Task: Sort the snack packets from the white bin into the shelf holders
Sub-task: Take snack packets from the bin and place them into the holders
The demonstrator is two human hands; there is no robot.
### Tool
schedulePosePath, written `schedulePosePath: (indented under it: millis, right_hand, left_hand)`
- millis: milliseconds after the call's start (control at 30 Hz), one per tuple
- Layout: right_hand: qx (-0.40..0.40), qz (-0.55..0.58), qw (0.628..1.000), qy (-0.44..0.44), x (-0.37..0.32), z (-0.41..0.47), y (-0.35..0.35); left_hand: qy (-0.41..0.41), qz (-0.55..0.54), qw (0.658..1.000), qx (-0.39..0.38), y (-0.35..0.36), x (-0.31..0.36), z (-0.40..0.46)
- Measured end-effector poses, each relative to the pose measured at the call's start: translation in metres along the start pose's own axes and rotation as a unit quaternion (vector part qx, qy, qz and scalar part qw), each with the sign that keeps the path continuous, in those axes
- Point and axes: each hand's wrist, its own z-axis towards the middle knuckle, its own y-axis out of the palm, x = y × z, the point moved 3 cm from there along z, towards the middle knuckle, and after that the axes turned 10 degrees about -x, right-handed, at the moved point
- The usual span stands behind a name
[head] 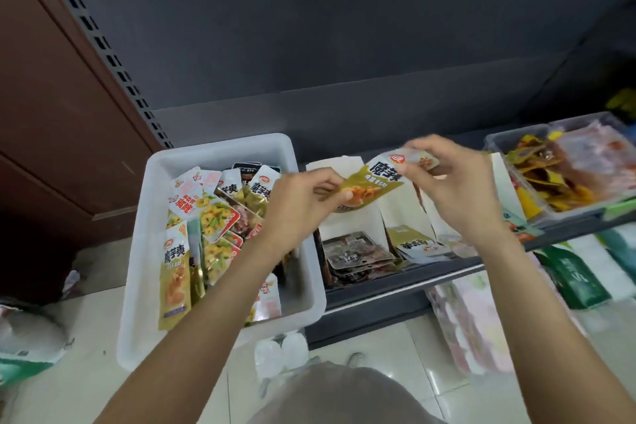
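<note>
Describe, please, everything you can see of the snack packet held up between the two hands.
The held packet is a flat, glossy foil-like pouch, olive-gold below and white above, with large dark characters, a small red logo and a picture of food. It is tilted in the air above the white card holders on the shelf. The left hand pinches its lower end, and the right hand pinches its upper end.

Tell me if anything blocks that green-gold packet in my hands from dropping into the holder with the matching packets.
Nothing visible does. Both the left hand and right hand hold the green-gold packet above the white card holders, and the matching holder is open-topped, with its packets lying low inside.
</note>
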Motion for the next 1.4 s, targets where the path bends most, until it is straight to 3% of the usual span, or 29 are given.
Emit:
schedulePosePath:
  millis: [133, 300, 500, 600, 667, 733, 800, 867, 933, 1000, 1133, 1200, 1300, 1400]
  right_hand:
    - [0.021, -0.164, 0.986, -0.028, 0.032, -0.030, -0.040]
    - [-0.065, -0.225, 0.972, -0.003, 0.071, -0.048, -0.031]
    - [-0.221, -0.239, 0.945, 0.038, 0.095, -0.052, 0.009]
    - [-0.312, -0.272, 0.907, 0.077, 0.102, -0.061, 0.014]
    - [-0.379, -0.251, 0.883, 0.119, 0.107, -0.065, 0.015]
    - [-0.402, -0.200, 0.883, 0.138, 0.099, -0.061, 0.013]
    - [-0.340, -0.155, 0.922, 0.097, 0.078, -0.047, 0.012]
    - [-0.264, -0.100, 0.959, 0.037, 0.045, -0.029, 0.022]
    - [-0.249, -0.032, 0.968, 0.019, 0.014, -0.013, 0.055]
    - [-0.271, -0.013, 0.962, 0.024, -0.008, 0.001, 0.104]
    - [-0.369, -0.165, 0.913, 0.060, -0.017, 0.021, 0.197]
    - [-0.390, -0.168, 0.901, 0.087, -0.010, 0.025, 0.224]
    - [-0.360, -0.109, 0.919, 0.120, -0.009, 0.030, 0.231]
    - [-0.272, -0.106, 0.952, 0.094, -0.028, 0.037, 0.202]
  left_hand:
    - [0.072, 0.151, 0.984, -0.059, 0.063, 0.021, 0.043]
    - [0.103, 0.288, 0.945, -0.114, 0.116, 0.002, 0.051]
    - [0.066, 0.317, 0.919, -0.224, 0.124, -0.003, 0.034]
    - [0.057, 0.284, 0.915, -0.282, 0.113, 0.007, 0.022]
    - [0.047, 0.231, 0.935, -0.264, 0.098, 0.014, 0.010]
    - [0.026, 0.185, 0.965, -0.186, 0.072, 0.012, -0.004]
    - [0.008, 0.170, 0.984, -0.051, 0.039, -0.003, -0.024]
    - [-0.020, 0.192, 0.978, 0.077, 0.009, -0.032, -0.048]
    - [-0.082, 0.237, 0.959, 0.132, -0.015, -0.063, -0.071]
    - [-0.140, 0.273, 0.944, 0.120, -0.028, -0.087, -0.090]
    - [-0.205, 0.291, 0.934, 0.038, -0.033, -0.098, -0.106]
    - [-0.219, 0.287, 0.932, 0.028, -0.036, -0.101, -0.105]
    - [-0.210, 0.278, 0.937, 0.029, -0.046, -0.106, -0.094]
    - [-0.137, 0.249, 0.959, 0.001, -0.058, -0.109, -0.073]
